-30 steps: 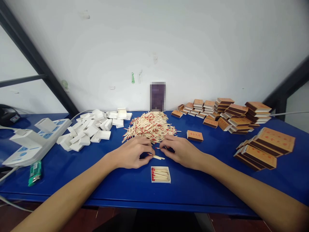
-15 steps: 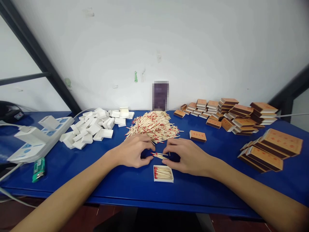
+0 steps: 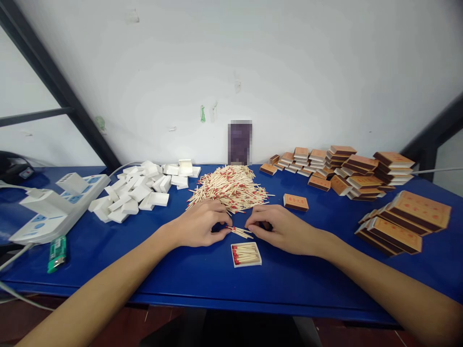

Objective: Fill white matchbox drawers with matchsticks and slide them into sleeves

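Observation:
A few loose matches with red heads to the left lie between my two hands, just beyond the small white tray. My left hand pinches their head ends between thumb and forefinger. On the other side, the thumb and forefinger of my right hand are pressed together at the bare stick ends. Nearer to me, the white matchbox tray holds a layer of matches with heads to the left. Behind my hands rises a large heap of matches, partly hidden by my left hand.
White empty trays are piled at the left, beside a power strip and a green lighter. Stacked orange matchboxes fill the right side, with a single matchbox near my right hand. A wall stands behind the blue table.
My right thumb and forefinger have closed together at the stick ends of the matches. The filled tray has shifted slightly away from me. My left hand stays almost in place.

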A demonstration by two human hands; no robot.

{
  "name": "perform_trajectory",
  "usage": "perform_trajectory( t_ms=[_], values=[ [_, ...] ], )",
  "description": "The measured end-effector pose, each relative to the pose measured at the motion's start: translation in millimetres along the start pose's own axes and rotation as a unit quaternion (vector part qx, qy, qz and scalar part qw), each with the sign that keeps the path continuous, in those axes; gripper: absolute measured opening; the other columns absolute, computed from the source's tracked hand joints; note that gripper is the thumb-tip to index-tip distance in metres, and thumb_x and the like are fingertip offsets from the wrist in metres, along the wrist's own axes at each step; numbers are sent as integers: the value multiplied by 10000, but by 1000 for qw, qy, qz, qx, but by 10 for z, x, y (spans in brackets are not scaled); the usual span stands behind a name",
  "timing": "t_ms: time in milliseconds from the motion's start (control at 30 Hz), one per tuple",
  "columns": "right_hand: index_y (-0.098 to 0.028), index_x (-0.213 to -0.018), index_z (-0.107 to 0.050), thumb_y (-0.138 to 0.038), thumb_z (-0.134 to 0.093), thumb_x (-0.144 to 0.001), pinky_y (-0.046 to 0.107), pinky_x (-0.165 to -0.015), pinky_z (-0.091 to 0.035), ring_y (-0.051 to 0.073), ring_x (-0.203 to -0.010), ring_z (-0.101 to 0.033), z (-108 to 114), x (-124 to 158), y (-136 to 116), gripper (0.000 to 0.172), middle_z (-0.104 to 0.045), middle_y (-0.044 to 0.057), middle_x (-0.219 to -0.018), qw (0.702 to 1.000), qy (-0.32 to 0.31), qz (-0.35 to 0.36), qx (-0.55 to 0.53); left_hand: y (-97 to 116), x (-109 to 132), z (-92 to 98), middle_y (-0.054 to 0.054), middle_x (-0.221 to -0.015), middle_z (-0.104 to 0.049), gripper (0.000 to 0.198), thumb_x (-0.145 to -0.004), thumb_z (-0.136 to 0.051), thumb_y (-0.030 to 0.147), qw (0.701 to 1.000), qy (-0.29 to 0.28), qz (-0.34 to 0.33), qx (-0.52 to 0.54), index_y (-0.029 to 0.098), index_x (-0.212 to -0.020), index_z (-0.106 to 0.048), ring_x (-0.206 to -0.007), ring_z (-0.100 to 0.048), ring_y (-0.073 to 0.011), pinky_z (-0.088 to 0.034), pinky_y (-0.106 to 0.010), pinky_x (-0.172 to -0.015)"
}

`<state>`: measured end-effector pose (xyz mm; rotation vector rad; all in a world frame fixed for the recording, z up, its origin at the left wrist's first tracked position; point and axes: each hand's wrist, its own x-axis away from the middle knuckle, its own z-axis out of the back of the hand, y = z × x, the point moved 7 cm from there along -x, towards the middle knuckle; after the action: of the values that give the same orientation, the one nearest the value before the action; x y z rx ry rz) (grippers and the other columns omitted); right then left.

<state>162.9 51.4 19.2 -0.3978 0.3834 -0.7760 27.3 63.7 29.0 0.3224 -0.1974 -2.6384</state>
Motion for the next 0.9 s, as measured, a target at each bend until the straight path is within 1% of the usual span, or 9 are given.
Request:
perform_trajectory(
  t_ms=[133,300,567,733,900],
  values=[
    [-204,-928,-707,-264,-611,-882,261,-668,-411,141,-736,-566,-2,11,21,123,-629,17,-817,1000,-8,7,-2,-14,2,-19,-31,-843,-630,125,-884,-578,213,1000,0,-3,-3,171,-899,-695,-827,-579,-166,-422,-287,-755],
    [-212,-962,-705,-326,-633,-885,264,-683,-414,145,-760,-569,-15,2,56,155,-627,17,-844,1000,-10,5,1,-28,-3,-34,-25,-841,-623,119,-898,-574,221,1000,3,-3,7,170,-884,-681,-828,-576,-162,-414,-281,-750],
    [-217,-1000,-723,-311,-569,-924,273,-688,-420,149,-762,-571,-13,-7,31,195,-613,25,-837,1000,-12,0,11,-45,-9,-47,-29,-844,-626,138,-918,-563,237,999,3,11,33,168,-905,-682,-824,-570,-160,-418,-273,-739],
    [-219,-1002,-730,-285,-534,-942,274,-691,-427,148,-767,-575,-6,1,-2,215,-615,28,-841,1000,-13,4,2,-56,-20,-59,-22,-815,-605,135,-914,-563,240,997,4,31,64,165,-888,-671,-776,-554,-145,-414,-259,-702],
    [-209,-988,-737,-325,-585,-920,278,-665,-430,155,-747,-566,-23,-22,19,203,-613,36,-837,1000,-13,-10,13,-37,-30,-64,-19,-804,-605,144,-922,-565,256,998,17,21,60,164,-876,-665,-783,-552,-151,-419,-277,-733]
  ],
)
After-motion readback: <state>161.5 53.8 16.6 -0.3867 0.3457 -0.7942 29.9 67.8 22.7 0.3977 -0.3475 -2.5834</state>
